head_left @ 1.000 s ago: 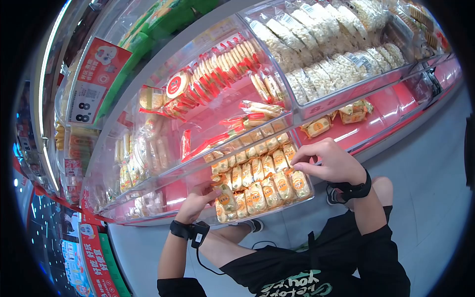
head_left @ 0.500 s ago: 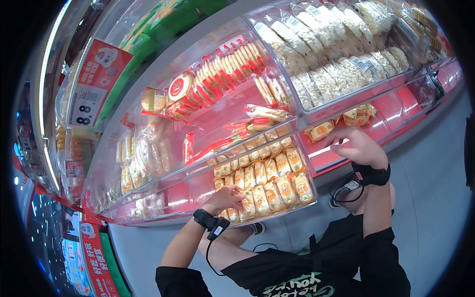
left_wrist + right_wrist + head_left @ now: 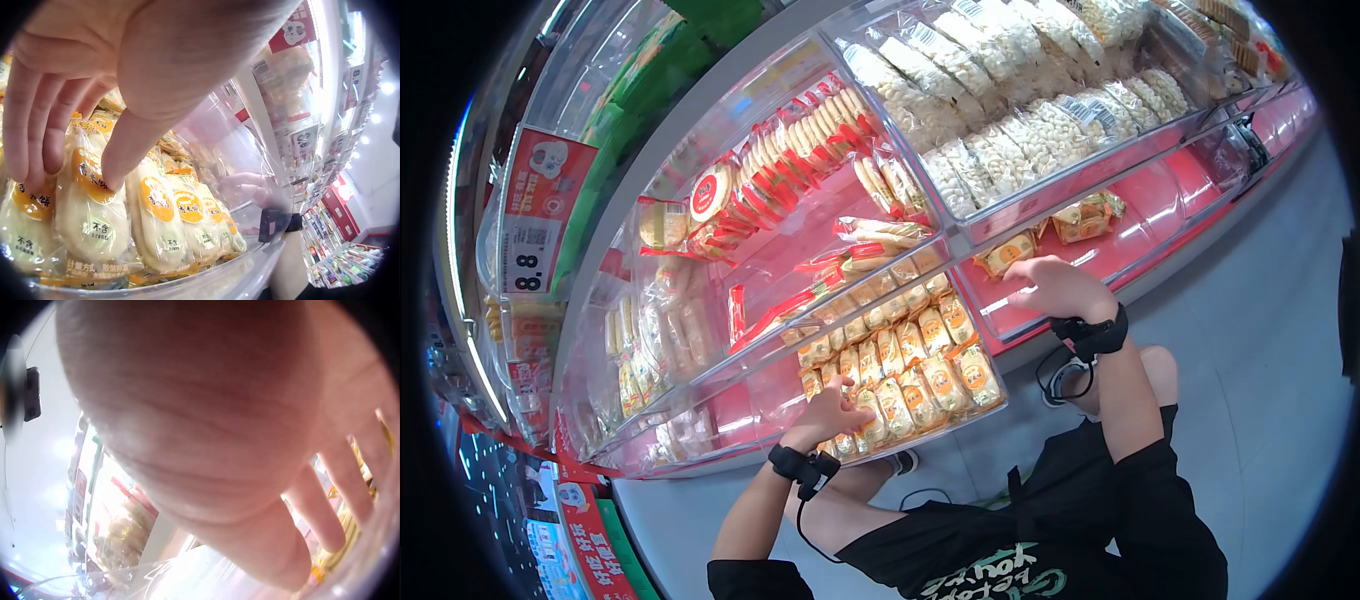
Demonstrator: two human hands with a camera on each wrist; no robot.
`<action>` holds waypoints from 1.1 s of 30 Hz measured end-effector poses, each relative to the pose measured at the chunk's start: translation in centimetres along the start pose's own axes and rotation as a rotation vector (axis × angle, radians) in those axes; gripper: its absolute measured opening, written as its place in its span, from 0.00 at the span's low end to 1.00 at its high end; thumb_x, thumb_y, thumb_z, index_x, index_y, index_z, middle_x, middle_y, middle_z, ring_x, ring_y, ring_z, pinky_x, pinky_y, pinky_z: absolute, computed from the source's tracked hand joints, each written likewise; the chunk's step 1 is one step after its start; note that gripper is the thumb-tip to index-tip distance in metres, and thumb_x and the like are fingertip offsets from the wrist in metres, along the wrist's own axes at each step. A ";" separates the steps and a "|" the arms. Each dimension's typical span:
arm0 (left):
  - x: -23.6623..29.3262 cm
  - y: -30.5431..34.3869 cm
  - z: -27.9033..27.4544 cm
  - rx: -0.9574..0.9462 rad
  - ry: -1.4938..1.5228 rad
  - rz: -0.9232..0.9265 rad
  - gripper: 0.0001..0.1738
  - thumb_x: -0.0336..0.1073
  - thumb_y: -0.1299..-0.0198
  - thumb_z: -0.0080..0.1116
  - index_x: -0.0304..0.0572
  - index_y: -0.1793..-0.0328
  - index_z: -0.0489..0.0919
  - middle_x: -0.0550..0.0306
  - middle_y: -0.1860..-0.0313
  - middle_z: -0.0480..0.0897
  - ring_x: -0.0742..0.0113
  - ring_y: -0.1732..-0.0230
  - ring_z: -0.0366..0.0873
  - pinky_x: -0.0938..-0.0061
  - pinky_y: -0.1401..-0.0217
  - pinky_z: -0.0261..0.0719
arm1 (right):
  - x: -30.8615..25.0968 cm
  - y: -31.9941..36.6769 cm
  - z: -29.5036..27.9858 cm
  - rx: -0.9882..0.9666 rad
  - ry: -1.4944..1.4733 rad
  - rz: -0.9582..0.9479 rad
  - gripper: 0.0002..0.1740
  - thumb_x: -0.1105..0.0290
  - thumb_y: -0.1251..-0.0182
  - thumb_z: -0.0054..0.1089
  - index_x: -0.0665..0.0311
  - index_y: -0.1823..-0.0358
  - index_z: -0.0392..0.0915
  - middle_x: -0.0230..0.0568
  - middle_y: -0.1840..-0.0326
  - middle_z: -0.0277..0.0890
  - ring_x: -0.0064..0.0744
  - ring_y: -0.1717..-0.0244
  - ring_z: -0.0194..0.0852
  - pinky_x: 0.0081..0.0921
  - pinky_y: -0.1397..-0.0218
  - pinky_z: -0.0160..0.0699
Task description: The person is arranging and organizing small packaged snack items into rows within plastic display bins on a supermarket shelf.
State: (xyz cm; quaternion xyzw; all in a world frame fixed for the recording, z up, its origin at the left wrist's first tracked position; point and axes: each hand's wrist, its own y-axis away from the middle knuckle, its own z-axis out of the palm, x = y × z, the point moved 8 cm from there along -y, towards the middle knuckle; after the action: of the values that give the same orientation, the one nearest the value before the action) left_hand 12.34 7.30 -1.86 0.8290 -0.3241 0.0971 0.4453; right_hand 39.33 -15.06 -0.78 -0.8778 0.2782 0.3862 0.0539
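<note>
Rows of wrapped oval rice crackers [image 3: 940, 385] with orange labels fill a clear bin low in front of me. My left hand [image 3: 827, 415] lies over the bin's left end. In the left wrist view its thumb and fingertips touch the wrappers, either side of one rice cracker pack [image 3: 94, 212], fingers loosely spread. My right hand [image 3: 1062, 287] is over the red shelf right of the bin, beside an orange-wrapped pack [image 3: 1007, 256]. The right wrist view shows its fingers [image 3: 322, 519] apart and relaxed, yellow wrappers beyond them; nothing shows in its grasp.
Another orange-and-yellow pack [image 3: 1085, 218] lies farther along the red shelf [image 3: 1145, 220]. Above are clear bins of white puffed rice cakes [image 3: 1000, 160] and red-wrapped round crackers [image 3: 800, 150]. The lower bin has a clear front lip [image 3: 219, 272]. A price sign [image 3: 545, 210] stands at left.
My right hand has left the bin's right corner and moved right, over the red shelf. My left hand has moved from the front left packs onto the rows. The head view has swung slightly.
</note>
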 end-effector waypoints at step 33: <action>3.4 13.1 -2.3 0.320 0.125 0.651 0.22 0.42 0.39 0.58 0.41 0.42 0.73 0.59 0.63 0.80 0.72 0.63 0.78 0.75 0.62 0.76 | 2.9 -8.8 -2.5 0.255 0.895 -0.250 0.23 0.70 0.47 0.50 0.58 0.47 0.73 0.50 0.57 0.79 0.47 0.55 0.79 0.41 0.54 0.76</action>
State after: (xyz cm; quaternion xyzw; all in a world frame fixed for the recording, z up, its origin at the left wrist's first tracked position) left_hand 7.11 2.46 9.88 0.7341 -0.5236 0.3337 0.2749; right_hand 47.24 -9.76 -2.15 -0.9709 0.2115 -0.0760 0.0822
